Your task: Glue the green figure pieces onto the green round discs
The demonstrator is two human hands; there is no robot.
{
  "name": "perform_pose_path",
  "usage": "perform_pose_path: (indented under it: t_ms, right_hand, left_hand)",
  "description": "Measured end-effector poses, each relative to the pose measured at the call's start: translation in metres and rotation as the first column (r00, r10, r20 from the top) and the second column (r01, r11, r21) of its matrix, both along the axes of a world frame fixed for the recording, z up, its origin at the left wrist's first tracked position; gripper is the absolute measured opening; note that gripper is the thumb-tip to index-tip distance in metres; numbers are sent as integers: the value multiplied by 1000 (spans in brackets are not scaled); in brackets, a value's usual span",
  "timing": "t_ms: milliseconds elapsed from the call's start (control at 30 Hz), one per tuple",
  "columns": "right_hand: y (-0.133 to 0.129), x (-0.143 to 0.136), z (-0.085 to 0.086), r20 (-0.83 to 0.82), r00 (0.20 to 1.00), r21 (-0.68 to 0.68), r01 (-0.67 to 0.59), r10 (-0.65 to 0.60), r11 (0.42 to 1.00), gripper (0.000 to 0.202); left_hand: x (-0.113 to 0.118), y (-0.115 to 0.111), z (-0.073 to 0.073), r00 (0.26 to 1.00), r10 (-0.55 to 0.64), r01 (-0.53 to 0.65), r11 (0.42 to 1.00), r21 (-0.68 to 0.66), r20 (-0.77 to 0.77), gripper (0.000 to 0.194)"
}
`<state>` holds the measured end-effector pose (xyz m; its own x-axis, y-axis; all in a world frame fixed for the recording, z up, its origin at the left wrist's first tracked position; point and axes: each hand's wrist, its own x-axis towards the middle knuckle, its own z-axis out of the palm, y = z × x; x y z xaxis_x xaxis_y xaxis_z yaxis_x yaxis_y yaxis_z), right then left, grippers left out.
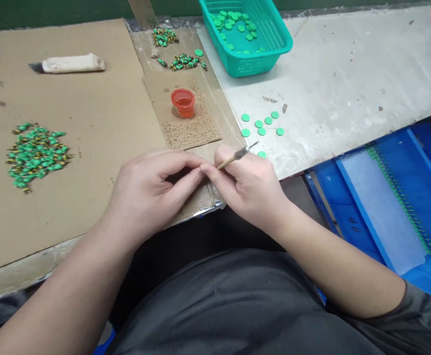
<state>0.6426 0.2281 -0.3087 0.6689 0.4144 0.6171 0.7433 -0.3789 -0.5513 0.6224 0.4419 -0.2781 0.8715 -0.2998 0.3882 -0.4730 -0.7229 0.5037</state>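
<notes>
My right hand (252, 185) is closed around a thin wooden-handled tool (230, 160), whose dark, narrow tip points up and to the right; whether it is a brush or a metal point I cannot make out. My left hand (152, 190) is closed too, thumb and forefinger pinched together and meeting my right fingertips over the table's front edge. Whatever is between those left fingers is hidden. Just beyond both hands, a small red cup (183, 104) with liquid stands on a speckled cardboard piece (197, 133). Several green buttons (262, 131) lie flat beyond my right hand.
At the back stands a teal basket (252, 66) holding green discs. Small green, black and yellow pieces lie in a heap (38, 155) at left and in smaller piles (184, 61) behind the cup. A white-wrapped blade (73, 64) lies back left. Blue trays (363, 207) sit lower right.
</notes>
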Motion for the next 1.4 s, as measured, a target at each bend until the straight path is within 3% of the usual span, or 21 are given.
perform_pose_path:
  t_ms: [167,300,400,533,667,933,1200,1400]
  right_hand:
    - [6,-2,-1,-5,1000,28,-5,5,1000,16]
    - [-4,6,3,-190,982,110,34,-12,993,27]
    - [-15,19,6,-275,960,163,-2,47,987,31]
    - [-20,36,8,-209,964,54,-157,165,986,32]
    - [-20,46,8,-143,970,-50,-207,198,977,34]
    - [-19,49,10,-79,955,-5,-287,286,958,33]
    - [-16,41,12,-112,966,-103,-244,233,964,19]
    - [-14,42,7,-135,969,-34,-213,207,976,26]
  left_hand:
    - [0,1,0,1000,-17,17,1000,-16,21,20]
    - [0,-1,0,1000,12,-13,999,-29,-20,18]
    - [0,-1,0,999,40,-40,999,-11,-31,19]
    - [-2,-1,0,999,48,-48,999,7,1,15]
    - [-3,-3,0,998,54,-54,998,15,17,13]
    - [-4,-5,2,998,60,-60,998,31,15,12]
    - [-4,-4,2,997,67,-68,996,49,27,20]
    - [-4,-3,2,997,68,-70,996,50,25,17]
